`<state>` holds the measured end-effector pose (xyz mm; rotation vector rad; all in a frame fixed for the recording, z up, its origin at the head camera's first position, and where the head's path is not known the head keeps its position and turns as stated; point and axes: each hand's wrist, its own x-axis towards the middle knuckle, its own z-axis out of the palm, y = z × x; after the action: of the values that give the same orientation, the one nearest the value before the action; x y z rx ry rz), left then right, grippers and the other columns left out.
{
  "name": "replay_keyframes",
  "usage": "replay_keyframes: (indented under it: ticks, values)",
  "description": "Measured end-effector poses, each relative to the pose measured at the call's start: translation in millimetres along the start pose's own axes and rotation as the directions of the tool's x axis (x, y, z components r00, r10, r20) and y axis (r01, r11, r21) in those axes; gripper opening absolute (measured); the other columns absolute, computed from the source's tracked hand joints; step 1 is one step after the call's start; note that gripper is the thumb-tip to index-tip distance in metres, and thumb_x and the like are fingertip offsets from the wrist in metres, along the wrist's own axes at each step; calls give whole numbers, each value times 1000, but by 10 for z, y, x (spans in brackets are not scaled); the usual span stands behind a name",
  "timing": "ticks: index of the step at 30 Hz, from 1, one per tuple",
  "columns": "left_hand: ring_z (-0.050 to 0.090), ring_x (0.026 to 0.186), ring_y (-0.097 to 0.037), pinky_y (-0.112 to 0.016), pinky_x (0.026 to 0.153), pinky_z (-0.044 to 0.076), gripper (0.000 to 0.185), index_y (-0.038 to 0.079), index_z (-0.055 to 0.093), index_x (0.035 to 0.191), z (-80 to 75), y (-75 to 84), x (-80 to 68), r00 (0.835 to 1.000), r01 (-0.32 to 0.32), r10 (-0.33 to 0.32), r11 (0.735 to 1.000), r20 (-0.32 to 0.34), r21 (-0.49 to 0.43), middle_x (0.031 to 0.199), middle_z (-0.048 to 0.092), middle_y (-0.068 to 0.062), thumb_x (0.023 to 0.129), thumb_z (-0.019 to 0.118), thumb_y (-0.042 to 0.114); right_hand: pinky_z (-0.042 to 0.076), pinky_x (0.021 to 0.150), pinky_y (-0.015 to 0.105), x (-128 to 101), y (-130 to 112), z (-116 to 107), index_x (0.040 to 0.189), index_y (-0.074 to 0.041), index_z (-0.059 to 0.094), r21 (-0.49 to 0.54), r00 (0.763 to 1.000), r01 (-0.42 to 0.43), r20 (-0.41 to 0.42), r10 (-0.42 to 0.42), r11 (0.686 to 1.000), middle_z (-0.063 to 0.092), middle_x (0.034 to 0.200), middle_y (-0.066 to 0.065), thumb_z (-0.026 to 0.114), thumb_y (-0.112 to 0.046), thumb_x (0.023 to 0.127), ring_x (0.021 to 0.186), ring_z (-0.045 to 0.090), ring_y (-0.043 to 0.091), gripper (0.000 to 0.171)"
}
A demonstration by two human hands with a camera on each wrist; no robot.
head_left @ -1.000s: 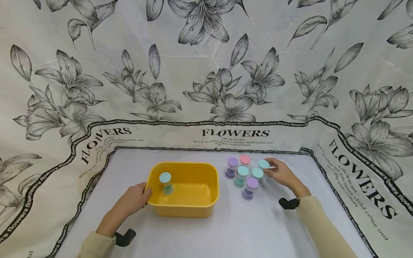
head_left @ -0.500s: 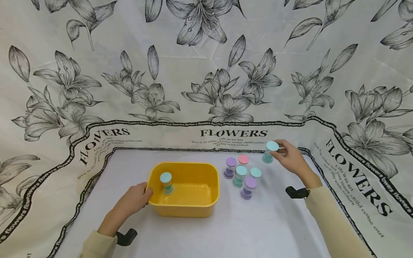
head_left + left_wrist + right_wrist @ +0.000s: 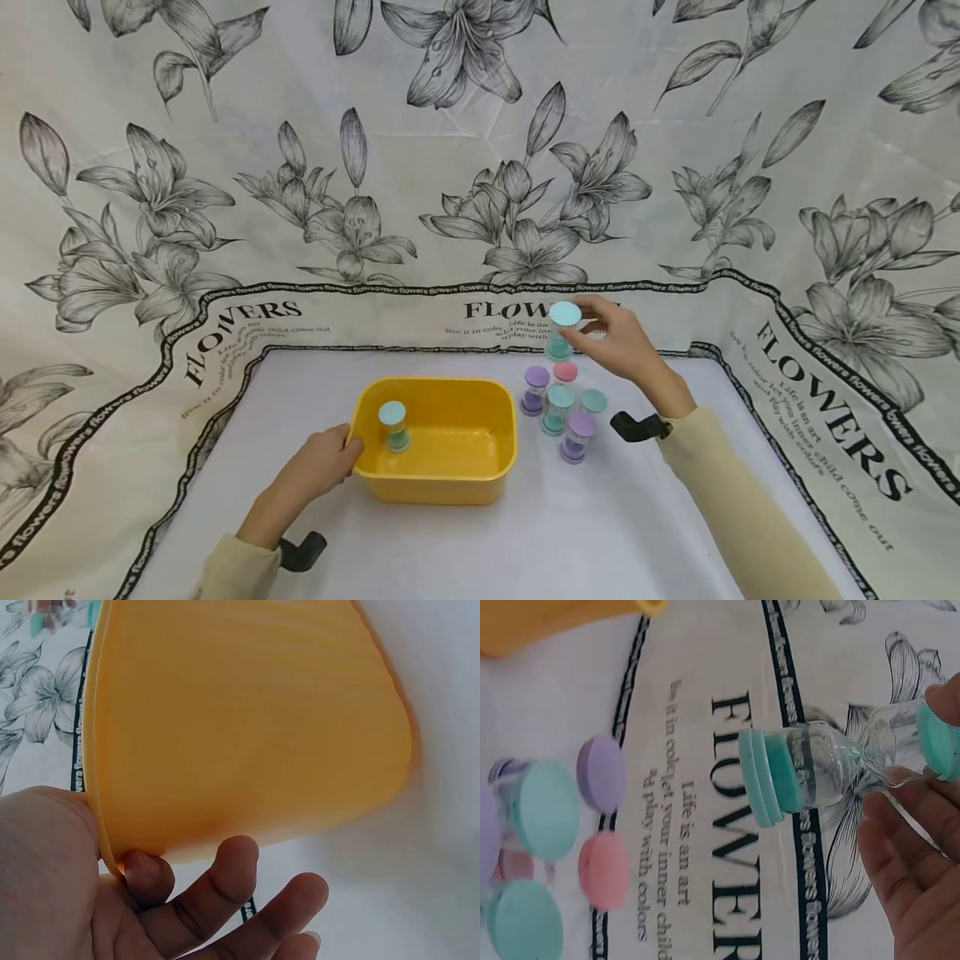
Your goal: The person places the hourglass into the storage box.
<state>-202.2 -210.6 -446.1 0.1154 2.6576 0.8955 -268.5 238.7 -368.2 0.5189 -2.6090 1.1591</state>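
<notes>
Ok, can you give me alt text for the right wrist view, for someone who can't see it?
The right hand holds a clear sand timer with teal caps and teal sand above a floral cloth printed FLOWERS. Below it stand five more timers, seen from above: purple, pink and teal caps. A corner of the yellow tub shows top left.

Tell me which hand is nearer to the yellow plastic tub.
Left. The left hand grips the yellow plastic tub by its left rim; the right hand is raised off to the tub's right, holding a teal-capped sand timer.

Left hand [image 3: 112, 900] on yellow tub [image 3: 247, 727]
</notes>
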Motion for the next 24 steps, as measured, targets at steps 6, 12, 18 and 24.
replay_keyframes:
  ticks: [6,12,18,24]
  values:
    - [50,63,-19,-31,57,41,25,6,58,95,18,-2,3,1000,15,-15,1000,3,-4,71,56,-5,101,42,24,58,85,40,195,-409,317,134,-5,62,54,985,82,145,-89,995,70,120,11,77,-19,90,105,67,29,49]
    - [50,62,-19,-31,57,41,25,6,58,96,25,-21,21,1000,13,-13,1000,-1,-5,71,57,-5,101,42,24,58,90,35,320,-699,658,134,-10,62,205,948,43,301,-105,978,70,119,7,78,-22,90,108,69,22,49]
    - [50,62,-19,-31,55,40,25,8,57,95,42,-42,34,1000,5,-4,999,-22,36,70,57,-4,101,41,26,59,91,31,430,-851,993,131,-7,62,320,891,11,427,-155,947,70,120,9,78,-15,89,108,70,21,45]
    - [50,60,-18,-30,55,39,24,8,57,93,42,-54,14,1000,8,-8,1000,-20,13,68,56,-4,101,43,24,58,91,28,456,-921,1329,128,-5,63,335,813,7,546,-200,942,69,122,11,79,-14,88,109,71,20,45]
